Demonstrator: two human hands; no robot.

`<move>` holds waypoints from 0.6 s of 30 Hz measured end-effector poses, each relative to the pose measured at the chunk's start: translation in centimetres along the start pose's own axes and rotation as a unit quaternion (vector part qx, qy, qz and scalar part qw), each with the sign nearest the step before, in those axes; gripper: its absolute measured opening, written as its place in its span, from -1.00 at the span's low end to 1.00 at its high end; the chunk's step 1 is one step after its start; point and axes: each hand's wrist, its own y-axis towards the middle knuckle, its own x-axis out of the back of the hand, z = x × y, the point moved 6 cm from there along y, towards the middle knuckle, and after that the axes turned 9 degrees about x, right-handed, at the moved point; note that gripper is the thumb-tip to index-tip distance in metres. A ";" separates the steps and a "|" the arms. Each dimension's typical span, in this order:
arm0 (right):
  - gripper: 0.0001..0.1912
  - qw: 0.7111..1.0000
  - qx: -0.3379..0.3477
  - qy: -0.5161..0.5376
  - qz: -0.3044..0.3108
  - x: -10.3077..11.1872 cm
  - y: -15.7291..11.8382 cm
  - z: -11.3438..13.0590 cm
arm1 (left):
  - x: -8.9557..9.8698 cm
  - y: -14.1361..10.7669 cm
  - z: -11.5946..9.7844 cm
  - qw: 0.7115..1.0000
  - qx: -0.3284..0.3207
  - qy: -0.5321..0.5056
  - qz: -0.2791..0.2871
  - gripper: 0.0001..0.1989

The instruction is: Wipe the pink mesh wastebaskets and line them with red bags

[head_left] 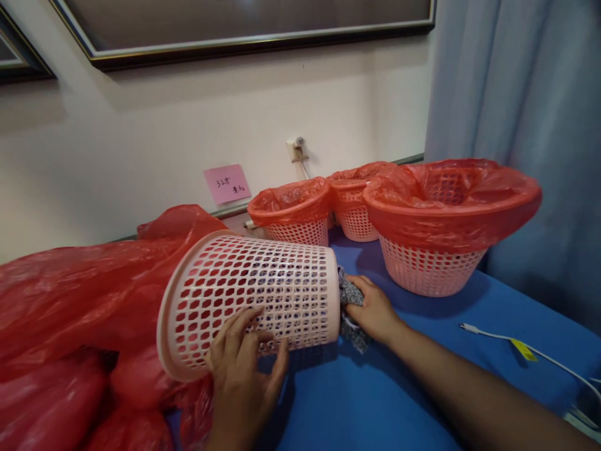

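Observation:
A pale pink plastic wastebasket (263, 294) with a lattice wall lies tipped on its side, its rim toward the left and its base toward the right. My left hand (248, 363) is at the near side of its wall, fingers spread and bent, the fingertips against or just in front of the lattice. In my right hand (373, 307) a grey speckled cloth (351, 300) is bunched up and pressed to the basket's base. Part of the cloth hangs below my fingers.
Red plastic bags (94, 300) heap up on the left. Behind stand lined wastebaskets: one large (432, 269) at right, two smaller (300, 232) (359, 222). A white cable (498, 337) crosses the blue table (323, 407). A pink note (228, 183) hangs near a wall socket (297, 150).

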 end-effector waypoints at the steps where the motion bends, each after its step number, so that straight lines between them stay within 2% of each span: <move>1: -0.33 0.999 0.028 -0.007 -0.030 0.5 0.0 0.4 | 0.0 0.0 0.0 1.000 0.000 -0.001 0.000 -0.90; 3: -0.24 0.989 0.130 -0.022 -0.067 1.8 -0.1 2.3 | 0.0 0.0 -0.1 1.000 0.000 -0.005 0.001 -0.90; 5: -0.18 0.969 0.241 -0.037 -0.031 2.6 -0.5 4.7 | 0.0 0.0 0.0 1.000 0.004 -0.009 0.000 -0.91; 7: -0.18 0.942 0.326 -0.060 0.047 2.9 -1.2 7.1 | 0.0 0.0 0.1 1.000 0.008 -0.008 0.002 -0.91; 9: -0.22 0.913 0.374 -0.081 0.140 2.4 -2.2 8.9 | 0.0 0.0 0.1 1.000 0.013 -0.008 0.003 -0.91; 11: -0.31 0.886 0.389 -0.077 0.240 1.2 -3.4 10.0 | 0.1 0.1 0.1 1.000 0.017 -0.013 0.000 -0.91; 13: -0.41 0.867 0.386 -0.051 0.310 -0.1 -4.5 10.5 | 0.2 0.1 0.1 1.000 0.020 -0.020 0.003 -0.91; 15: -0.46 0.862 0.399 -0.015 0.312 -0.6 -5.1 11.0 | 0.3 0.1 0.0 0.999 0.019 -0.025 0.009 -0.91; 18: -0.43 0.863 0.461 0.015 0.206 0.8 -4.6 12.3 | 0.4 0.1 0.0 1.000 0.013 -0.025 0.015 -0.94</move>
